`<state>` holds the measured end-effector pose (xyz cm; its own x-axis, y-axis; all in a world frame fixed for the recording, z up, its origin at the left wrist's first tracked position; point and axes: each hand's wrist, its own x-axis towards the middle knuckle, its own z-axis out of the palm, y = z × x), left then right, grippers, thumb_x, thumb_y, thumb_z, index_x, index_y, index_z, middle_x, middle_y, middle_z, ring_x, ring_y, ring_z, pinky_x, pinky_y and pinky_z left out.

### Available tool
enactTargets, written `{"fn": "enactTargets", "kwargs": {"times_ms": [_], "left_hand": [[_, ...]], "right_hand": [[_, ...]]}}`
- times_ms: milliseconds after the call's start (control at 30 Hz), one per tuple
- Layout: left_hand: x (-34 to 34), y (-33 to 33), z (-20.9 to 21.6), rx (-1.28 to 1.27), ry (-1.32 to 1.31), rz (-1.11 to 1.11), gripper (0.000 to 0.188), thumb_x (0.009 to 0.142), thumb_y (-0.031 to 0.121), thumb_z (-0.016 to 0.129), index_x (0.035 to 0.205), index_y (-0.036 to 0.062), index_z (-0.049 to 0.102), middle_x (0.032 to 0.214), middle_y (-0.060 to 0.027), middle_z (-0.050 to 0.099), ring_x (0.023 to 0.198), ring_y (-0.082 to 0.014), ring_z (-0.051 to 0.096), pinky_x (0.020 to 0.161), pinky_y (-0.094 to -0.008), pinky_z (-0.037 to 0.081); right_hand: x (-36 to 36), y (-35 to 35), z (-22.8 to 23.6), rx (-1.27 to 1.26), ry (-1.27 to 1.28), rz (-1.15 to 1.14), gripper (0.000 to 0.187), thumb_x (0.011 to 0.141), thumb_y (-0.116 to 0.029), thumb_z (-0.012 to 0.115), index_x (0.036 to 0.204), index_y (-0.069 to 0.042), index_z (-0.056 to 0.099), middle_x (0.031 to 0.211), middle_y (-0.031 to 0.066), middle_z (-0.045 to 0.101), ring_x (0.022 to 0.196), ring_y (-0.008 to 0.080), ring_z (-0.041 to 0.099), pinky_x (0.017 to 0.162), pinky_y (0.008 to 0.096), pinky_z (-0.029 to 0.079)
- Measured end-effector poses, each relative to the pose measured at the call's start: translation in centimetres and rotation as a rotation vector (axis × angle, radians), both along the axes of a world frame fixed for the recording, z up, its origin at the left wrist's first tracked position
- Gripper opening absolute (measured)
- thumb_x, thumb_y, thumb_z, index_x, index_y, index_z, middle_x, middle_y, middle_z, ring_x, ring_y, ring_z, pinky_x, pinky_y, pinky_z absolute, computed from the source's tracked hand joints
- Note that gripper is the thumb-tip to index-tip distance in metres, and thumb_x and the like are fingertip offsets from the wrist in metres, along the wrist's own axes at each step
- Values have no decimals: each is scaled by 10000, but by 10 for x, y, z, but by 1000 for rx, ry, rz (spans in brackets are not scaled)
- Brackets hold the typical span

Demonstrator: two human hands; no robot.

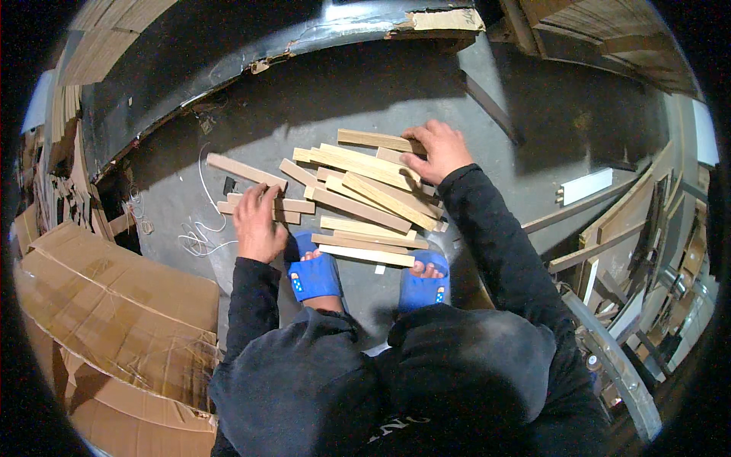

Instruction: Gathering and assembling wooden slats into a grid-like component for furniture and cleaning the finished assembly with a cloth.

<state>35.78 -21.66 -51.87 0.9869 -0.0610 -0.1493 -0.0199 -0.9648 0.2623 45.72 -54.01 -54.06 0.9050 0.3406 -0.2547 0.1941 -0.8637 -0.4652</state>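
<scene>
On the floor before my feet lies a loose pile of short wooden strips [369, 165], some pale yellow and some pinkish brown. My right hand [443, 154] is at the pile's far right, thumb and fingers round the end of the farthest strip [369, 139]. Left of the pile, my left hand [257, 225] reaches over a few separate brown strips [292, 205] with its fingers apart and bent down. Its fingertips seem to touch them; the palm hides part of these pieces. Another brown strip [242, 169] slants just beyond the left fingers.
Blue slippers [314, 276] are on my feet, close to the nearest strips. A white cord [199, 242] curls on the floor at left, by a large cardboard box [126, 305]. Boards and scraps [609, 244] crowd the right side. A dark panel with a torn edge [304, 38] spans the far side.
</scene>
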Motion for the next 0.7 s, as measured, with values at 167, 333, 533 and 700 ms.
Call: {"fn": "enactTargets", "kwargs": {"times_ms": [167,333,533,700], "left_hand": [[4,-9,5,213,303,-105,813,607,-7,598,1324,211,285,1360,-106,256,1270,-329,232,990,-563,217],[11,0,-21,348,71,-172,758,693,22,545,1356,229,243,1364,-103,264,1281,-319,219,1000,-571,181],[26,6,-26,261,8,-188,298,625,53,596,900,119,502,944,-91,477,1024,-289,428,956,-478,278],[19,48,-8,-155,-182,85,367,503,29,677,823,97,511,830,-86,533,869,-268,525,836,-401,401]], "right_hand": [[-6,3,8,-4,32,41,584,593,-474,680,1032,-106,569,932,111,496,944,291,478,817,418,376],[-8,5,5,27,21,6,557,622,-438,669,1047,-95,557,935,119,495,939,298,478,818,408,386],[-7,0,2,81,14,14,512,653,-413,654,1045,-97,561,945,121,501,919,299,485,810,405,393],[-9,2,2,97,71,-18,513,657,-421,654,1046,-98,564,934,120,508,909,299,494,806,403,398]]}}
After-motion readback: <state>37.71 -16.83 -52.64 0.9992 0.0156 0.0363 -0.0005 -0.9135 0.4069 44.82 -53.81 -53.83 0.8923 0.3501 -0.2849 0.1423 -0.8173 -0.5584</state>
